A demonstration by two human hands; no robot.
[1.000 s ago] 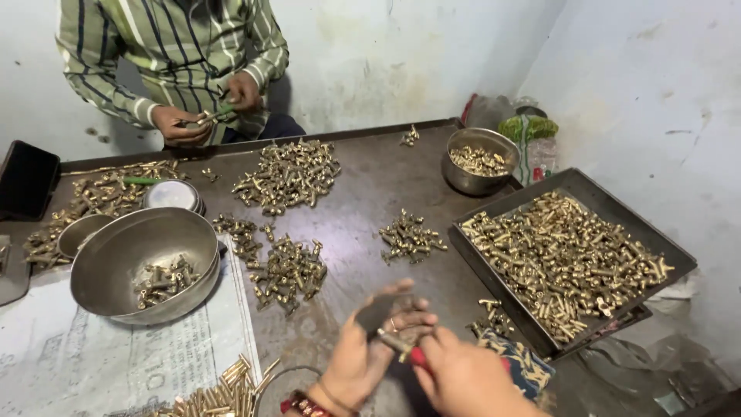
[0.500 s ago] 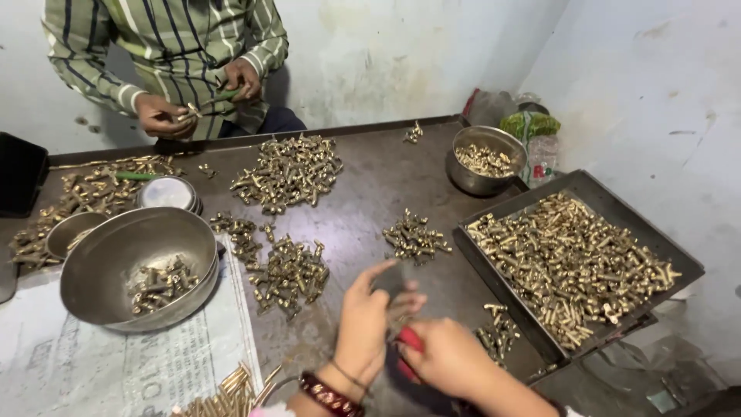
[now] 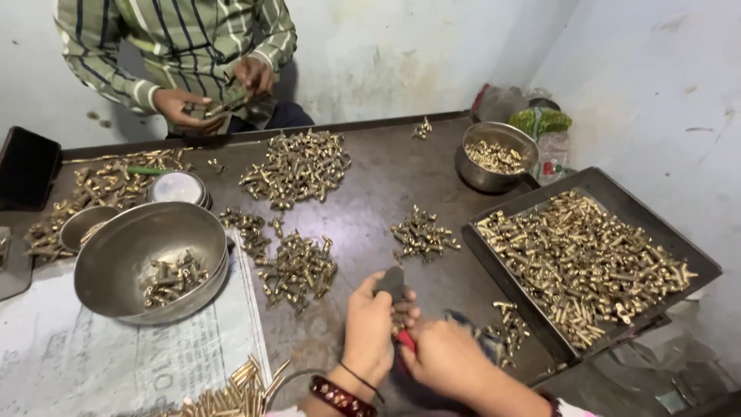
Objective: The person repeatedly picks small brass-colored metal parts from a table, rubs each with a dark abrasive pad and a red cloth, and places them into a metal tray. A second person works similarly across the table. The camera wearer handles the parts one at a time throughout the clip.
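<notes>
My left hand (image 3: pixel 370 328) grips a small dark block (image 3: pixel 391 282) with brass pieces against it, low over the dark table (image 3: pixel 378 181). My right hand (image 3: pixel 444 357) is closed around a red-handled tool (image 3: pixel 406 340) pressed up to the left hand. A small pile of brass fittings (image 3: pixel 422 234) lies just beyond my hands. Another heap of fittings (image 3: pixel 297 266) sits to their left. A few loose fittings (image 3: pixel 505 332) lie right of my right hand. What the tool's tip touches is hidden by my fingers.
A black tray (image 3: pixel 598 185) full of brass parts stands at the right, a steel bowl (image 3: pixel 150 259) with few parts at the left, a smaller bowl (image 3: pixel 494 154) at the back. Across the table a person in a striped shirt (image 3: pixel 177 46) handles parts. Newspaper (image 3: pixel 93 363) covers the near left.
My hands have shifted slightly left and drawn together over the dark block. The view has moved a little; the person opposite keeps working with their hands.
</notes>
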